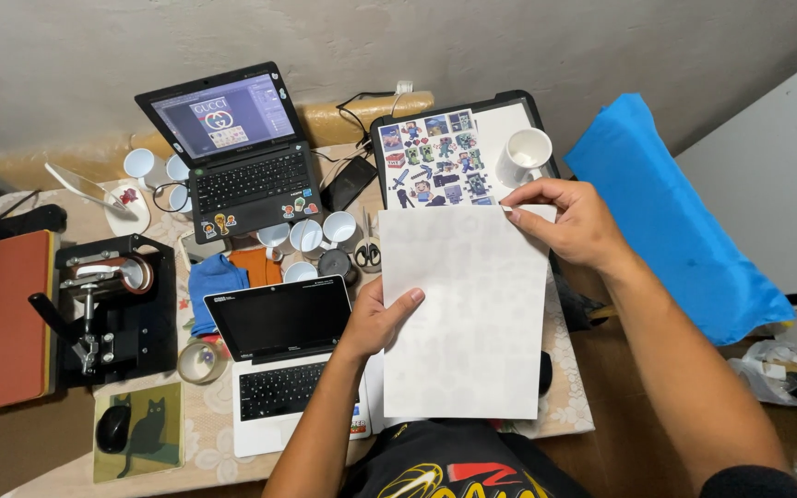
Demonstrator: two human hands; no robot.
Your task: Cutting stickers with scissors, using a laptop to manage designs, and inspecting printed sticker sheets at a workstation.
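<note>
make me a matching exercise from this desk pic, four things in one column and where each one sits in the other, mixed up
Things
1. blank white sheet
2. white mug
3. computer mouse
4. black laptop

Places
A. on the green cat mouse pad, near corner of the table
B. open at the far side, screen lit
C. held between the left hand and the right hand
D. standing beside the printed sticker sheet

Pairs: 1-C, 2-D, 3-A, 4-B
</note>
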